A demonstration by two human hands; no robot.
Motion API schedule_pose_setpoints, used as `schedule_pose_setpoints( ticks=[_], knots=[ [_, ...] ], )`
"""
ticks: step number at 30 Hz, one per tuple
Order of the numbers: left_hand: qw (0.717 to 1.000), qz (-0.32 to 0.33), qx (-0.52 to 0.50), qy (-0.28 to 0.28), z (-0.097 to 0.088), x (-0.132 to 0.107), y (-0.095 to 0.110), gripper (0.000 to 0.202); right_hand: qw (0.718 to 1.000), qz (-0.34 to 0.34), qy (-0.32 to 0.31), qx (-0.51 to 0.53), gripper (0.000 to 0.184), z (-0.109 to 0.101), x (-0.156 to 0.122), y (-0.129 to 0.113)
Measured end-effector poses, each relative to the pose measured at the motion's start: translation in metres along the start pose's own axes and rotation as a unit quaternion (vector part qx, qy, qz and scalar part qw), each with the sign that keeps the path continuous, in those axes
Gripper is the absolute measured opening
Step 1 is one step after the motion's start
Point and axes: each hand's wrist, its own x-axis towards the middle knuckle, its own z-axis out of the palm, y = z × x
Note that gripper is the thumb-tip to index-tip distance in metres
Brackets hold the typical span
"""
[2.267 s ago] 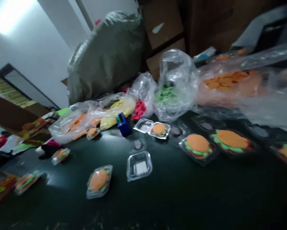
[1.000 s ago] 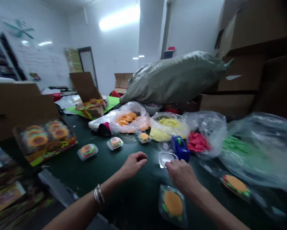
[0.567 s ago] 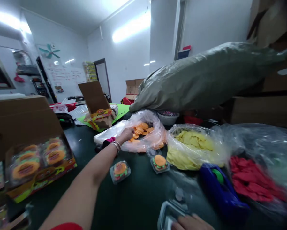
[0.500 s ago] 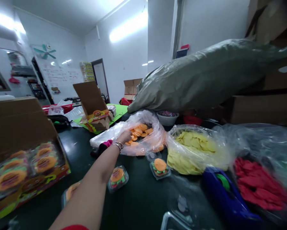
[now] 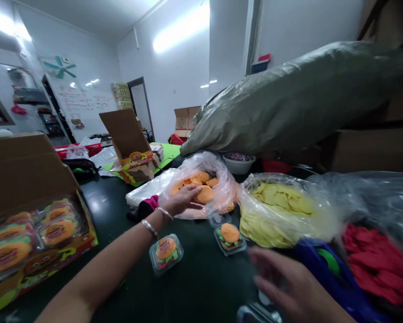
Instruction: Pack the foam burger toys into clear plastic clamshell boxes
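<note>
My left hand point(image 5: 182, 200) reaches to the mouth of a clear bag of orange discs point(image 5: 218, 188) and pinches one orange disc point(image 5: 205, 194). Bracelets ring that wrist. My right hand point(image 5: 290, 287) is low at the right, blurred, fingers spread over a clear plastic tray point(image 5: 255, 312) on the dark table point(image 5: 194, 287). Two small clear packs with burger-shaped toys, one point(image 5: 166, 252) near my left forearm and one point(image 5: 230, 236) just below the orange bag, lie between the hands.
A bag of yellow pieces point(image 5: 282, 208), a blue tape dispenser point(image 5: 325, 269) and red pieces point(image 5: 379, 262) sit at right. A display box of packed burgers point(image 5: 29, 237) stands at left. A big grey sack point(image 5: 298, 98) and cardboard boxes point(image 5: 129, 139) lie behind.
My left hand has drawn back from inside the bag with an orange disc pinched in it. My right hand has come up into view over the tray.
</note>
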Motion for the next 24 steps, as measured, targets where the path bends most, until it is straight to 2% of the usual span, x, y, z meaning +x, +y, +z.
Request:
schedule_pose_setpoints(
  ticks=[3, 5, 7, 9, 12, 16, 18, 20, 23, 24],
  knots=[
    [0.991, -0.011, -0.073, -0.107, 0.042, -0.06, 0.005, 0.039, 0.993, 0.033, 0.1, 0.05, 0.041, 0.003, 0.043, -0.024],
    [0.981, -0.028, -0.111, -0.156, 0.063, -0.092, 0.006, 0.041, 0.992, 0.01, 0.118, 0.038, 0.031, 0.008, 0.051, -0.031],
    [0.971, -0.04, -0.141, -0.189, 0.078, -0.114, 0.005, 0.042, 0.993, 0.004, 0.112, 0.036, 0.018, 0.012, 0.043, -0.032],
    [0.965, -0.046, -0.152, -0.208, 0.09, -0.125, 0.001, 0.043, 0.994, 0.022, 0.097, 0.053, 0.009, 0.013, 0.023, -0.031],
    [0.972, -0.042, -0.122, -0.198, 0.104, -0.136, -0.005, 0.043, 0.99, 0.05, 0.089, 0.093, 0.013, 0.007, -0.011, -0.03],
    [0.985, 0.016, -0.003, -0.175, 0.122, -0.153, -0.008, 0.034, 0.96, 0.13, 0.15, 0.199, 0.019, -0.008, -0.05, -0.02],
    [0.973, 0.053, 0.091, -0.203, 0.132, -0.162, -0.01, 0.024, 0.939, 0.178, 0.173, 0.236, 0.024, -0.015, -0.064, -0.01],
    [0.954, 0.083, 0.175, -0.229, 0.142, -0.167, -0.015, 0.016, 0.925, 0.217, 0.168, 0.262, 0.029, -0.022, -0.073, 0.001],
    [0.934, 0.121, 0.257, -0.215, 0.153, -0.167, -0.024, 0.007, 0.915, 0.249, 0.131, 0.29, 0.036, -0.028, -0.08, 0.01],
    [0.926, 0.139, 0.286, -0.203, 0.154, -0.167, -0.025, 0.01, 0.914, 0.25, 0.117, 0.297, 0.037, -0.03, -0.08, 0.011]
  ],
)
